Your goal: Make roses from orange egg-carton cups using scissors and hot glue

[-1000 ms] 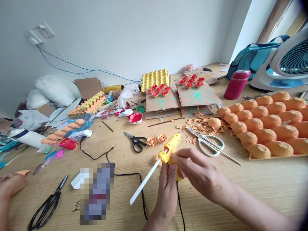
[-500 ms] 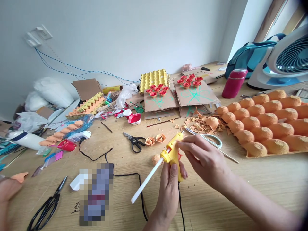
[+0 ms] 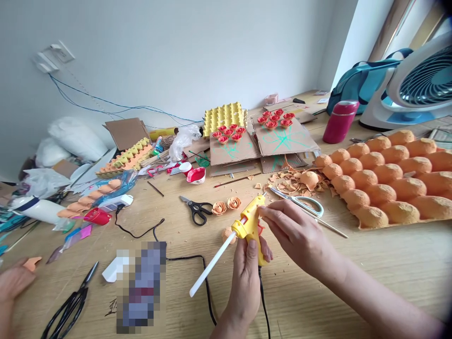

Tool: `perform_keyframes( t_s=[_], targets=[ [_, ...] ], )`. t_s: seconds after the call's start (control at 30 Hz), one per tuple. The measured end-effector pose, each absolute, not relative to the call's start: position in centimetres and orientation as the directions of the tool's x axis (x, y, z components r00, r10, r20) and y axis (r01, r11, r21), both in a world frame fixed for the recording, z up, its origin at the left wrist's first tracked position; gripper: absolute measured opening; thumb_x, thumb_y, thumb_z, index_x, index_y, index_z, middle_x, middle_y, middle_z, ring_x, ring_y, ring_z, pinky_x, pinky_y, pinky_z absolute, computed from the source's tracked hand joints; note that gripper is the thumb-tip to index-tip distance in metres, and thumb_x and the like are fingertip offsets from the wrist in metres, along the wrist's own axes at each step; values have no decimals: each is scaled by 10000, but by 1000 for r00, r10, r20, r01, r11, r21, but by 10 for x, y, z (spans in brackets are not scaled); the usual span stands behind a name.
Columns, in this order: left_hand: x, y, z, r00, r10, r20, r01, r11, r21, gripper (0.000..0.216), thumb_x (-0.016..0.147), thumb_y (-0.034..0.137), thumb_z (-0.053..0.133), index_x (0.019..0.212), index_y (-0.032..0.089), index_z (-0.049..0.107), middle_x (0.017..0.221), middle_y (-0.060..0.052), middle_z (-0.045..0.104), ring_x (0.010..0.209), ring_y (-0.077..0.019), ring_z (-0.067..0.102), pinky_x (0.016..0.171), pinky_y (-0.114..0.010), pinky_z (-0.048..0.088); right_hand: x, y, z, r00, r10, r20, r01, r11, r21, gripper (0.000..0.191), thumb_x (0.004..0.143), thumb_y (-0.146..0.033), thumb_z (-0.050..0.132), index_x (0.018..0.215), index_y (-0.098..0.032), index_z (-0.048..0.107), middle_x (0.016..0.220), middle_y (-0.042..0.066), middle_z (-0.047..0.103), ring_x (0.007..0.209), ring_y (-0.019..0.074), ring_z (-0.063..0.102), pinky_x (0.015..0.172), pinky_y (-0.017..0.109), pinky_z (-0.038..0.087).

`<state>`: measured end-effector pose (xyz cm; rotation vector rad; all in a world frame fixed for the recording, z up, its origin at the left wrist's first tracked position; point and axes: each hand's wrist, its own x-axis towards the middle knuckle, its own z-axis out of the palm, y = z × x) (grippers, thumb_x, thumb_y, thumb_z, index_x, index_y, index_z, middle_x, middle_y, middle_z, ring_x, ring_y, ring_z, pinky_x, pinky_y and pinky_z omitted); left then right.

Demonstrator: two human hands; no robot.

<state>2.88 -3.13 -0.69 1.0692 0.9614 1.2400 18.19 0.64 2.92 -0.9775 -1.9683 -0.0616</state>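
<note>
My left hand (image 3: 247, 278) is wrapped round the handle of a yellow hot glue gun (image 3: 253, 219), whose nozzle points up and away from me. A long white glue stick (image 3: 212, 264) sticks out of its back end. My right hand (image 3: 300, 230) is closed in a pinch against the gun's side, close to the nozzle; whether a small bit lies between the fingertips is hidden. Just beyond the gun sit two orange egg-carton roses (image 3: 219, 208). An orange carton cup (image 3: 229, 235) is partly hidden behind the glue stick.
Black-handled scissors (image 3: 199, 209), white-handled scissors (image 3: 307, 203) and carton scraps (image 3: 289, 181) lie around. A large orange egg tray (image 3: 384, 174) is at right. Red flowers (image 3: 231, 134) stand on cardboard (image 3: 233, 153). At left are another person's hand (image 3: 16, 280) and larger scissors (image 3: 72, 301).
The view has shifted slightly. Both hands keep nearly the same hold on the glue gun. At far left, the other person's hand with an orange carton piece has come a little further into view.
</note>
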Motion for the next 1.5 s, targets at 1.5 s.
perform_keyframes(
  t_s=[1.5],
  targets=[
    [23, -25, 11, 47, 999, 1, -487, 22, 873, 407, 986, 547, 508, 775, 199, 515, 713, 5, 477, 695, -144, 441, 786, -317, 448, 188, 15, 20, -168, 676, 718, 652, 622, -433, 178, 964, -44, 504, 983, -168, 631, 911, 77, 690, 809, 181, 672, 725, 303, 539]
  ],
)
